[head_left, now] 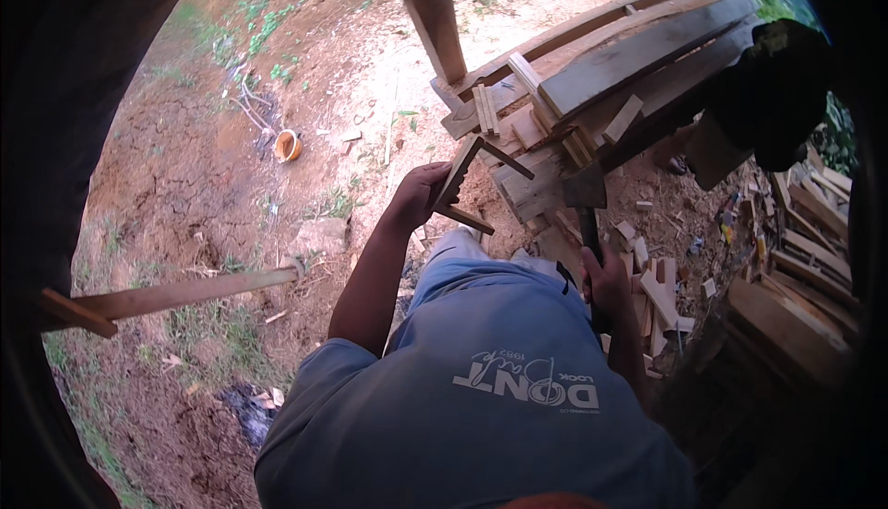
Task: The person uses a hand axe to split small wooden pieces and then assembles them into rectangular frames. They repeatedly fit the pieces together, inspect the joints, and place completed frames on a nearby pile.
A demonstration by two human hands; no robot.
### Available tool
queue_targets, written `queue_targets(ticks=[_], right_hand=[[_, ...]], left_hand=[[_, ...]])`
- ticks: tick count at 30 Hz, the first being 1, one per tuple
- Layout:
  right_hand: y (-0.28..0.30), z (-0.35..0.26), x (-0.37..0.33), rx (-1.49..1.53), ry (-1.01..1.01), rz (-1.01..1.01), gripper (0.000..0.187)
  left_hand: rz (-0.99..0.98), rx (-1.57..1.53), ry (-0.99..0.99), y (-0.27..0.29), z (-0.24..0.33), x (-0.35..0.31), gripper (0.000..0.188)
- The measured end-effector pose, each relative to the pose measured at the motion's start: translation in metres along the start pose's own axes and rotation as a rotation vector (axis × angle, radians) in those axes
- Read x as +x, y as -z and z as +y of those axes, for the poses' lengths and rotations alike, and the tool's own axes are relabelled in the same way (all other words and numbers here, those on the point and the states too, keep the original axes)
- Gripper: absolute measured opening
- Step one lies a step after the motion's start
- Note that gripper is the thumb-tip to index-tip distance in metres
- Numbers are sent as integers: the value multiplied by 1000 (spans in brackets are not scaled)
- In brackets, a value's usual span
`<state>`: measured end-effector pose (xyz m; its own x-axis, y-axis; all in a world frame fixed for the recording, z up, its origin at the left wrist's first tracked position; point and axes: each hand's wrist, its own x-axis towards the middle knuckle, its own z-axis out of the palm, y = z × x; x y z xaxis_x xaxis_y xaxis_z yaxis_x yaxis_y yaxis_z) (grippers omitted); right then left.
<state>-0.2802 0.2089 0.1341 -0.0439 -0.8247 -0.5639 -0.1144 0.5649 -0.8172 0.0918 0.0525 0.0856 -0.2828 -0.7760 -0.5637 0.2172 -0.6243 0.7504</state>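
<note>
My left hand [424, 193] is closed round one side of a small three-sided wooden frame [457, 173], held in the air in front of me. Two of its arms stick out to the right, and its fourth side is open. Lower right, my right hand [606, 278] grips the dark handle of a hatchet [585, 189] with a broad grey head. That head is up by the near end of the plank bench [532, 191]. Short wooden pieces [580, 146] lie on the bench just beyond it.
Long boards [647, 51] are stacked along the bench toward the far right, beside an upright post [428, 19]. Offcuts [659, 296] are heaped right of my legs, with more timber [814, 250] farther right. A small bucket [288, 146] lies on the dirt to the left, beyond a horizontal pole [194, 294].
</note>
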Motion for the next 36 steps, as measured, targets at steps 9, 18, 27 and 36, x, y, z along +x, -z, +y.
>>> queue_targets(ticks=[9,18,27,36], right_hand=[[7,-9,12,-148,24,-114,22],[1,-15,23,59,-8,-236,21],[-15,-30,56,-2,151,-205,24],[-23,37,141,-791,386,74,39]], left_hand=[[116,-390,-199,19,14,-67,26],[184,-598,-387,11,8,-95,23],[108,-566,-524,-19,18,-96,21],[432,-213,-482,-25,18,-104,35]])
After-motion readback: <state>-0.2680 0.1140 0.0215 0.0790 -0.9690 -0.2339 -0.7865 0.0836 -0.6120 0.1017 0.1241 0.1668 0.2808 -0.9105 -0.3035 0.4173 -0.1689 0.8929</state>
